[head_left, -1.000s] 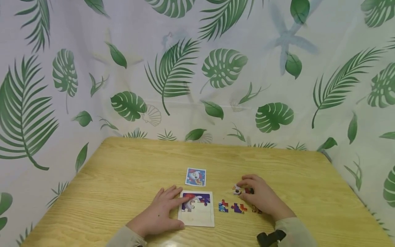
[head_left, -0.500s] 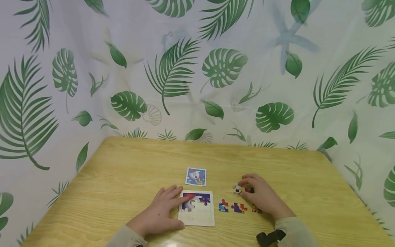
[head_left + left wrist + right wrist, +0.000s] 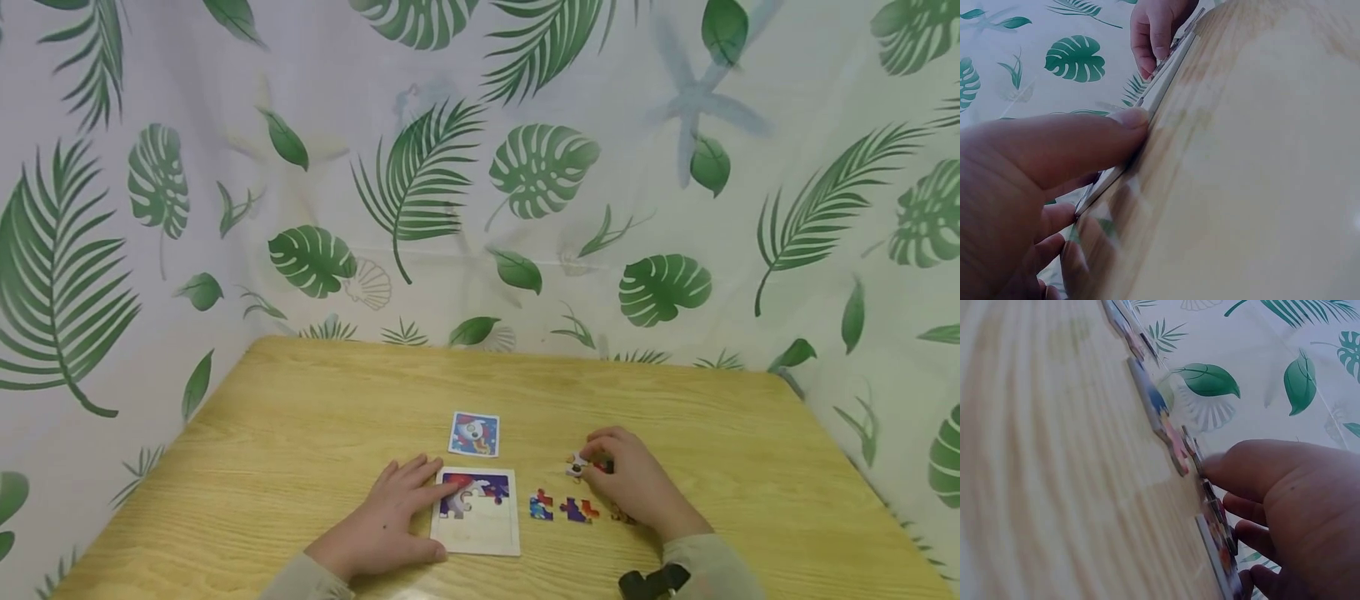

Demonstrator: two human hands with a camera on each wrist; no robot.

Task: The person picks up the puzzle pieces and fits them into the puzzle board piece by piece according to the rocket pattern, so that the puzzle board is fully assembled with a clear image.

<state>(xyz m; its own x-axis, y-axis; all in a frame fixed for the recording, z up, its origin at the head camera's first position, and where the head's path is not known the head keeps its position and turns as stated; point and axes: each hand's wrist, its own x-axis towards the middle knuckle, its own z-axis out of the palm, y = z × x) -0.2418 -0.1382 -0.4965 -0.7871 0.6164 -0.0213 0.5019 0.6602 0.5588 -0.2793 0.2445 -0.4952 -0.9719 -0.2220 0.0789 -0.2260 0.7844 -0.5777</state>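
A square puzzle board (image 3: pixel 480 533) lies on the table, its upper part filled with joined purple, red and grey pieces. My left hand (image 3: pixel 393 517) rests along its left side, index finger on the filled part and thumb near the lower left corner; the left wrist view shows the thumb against the board's edge. To the right, my right hand (image 3: pixel 633 479) pinches a white jigsaw puzzle piece (image 3: pixel 575 465) between thumb and fingertips, low over the table. A red and dark piece (image 3: pixel 606 467) is partly covered by that hand. In the right wrist view the thumb (image 3: pixel 1225 465) touches a piece's edge.
Two loose puzzle pieces lie between board and right hand: a blue and red one (image 3: pixel 542 505) and a purple and orange one (image 3: pixel 579 510). A brownish piece (image 3: pixel 621 514) sits under the right wrist. Behind the board lies a picture card (image 3: pixel 474 434). A leaf-printed curtain (image 3: pixel 480 208) borders the wooden table (image 3: pixel 337 400).
The white piece has turned slightly at my right fingertips, which now cover more of it. My left hand keeps its place on the board. The head view has tilted up a little.
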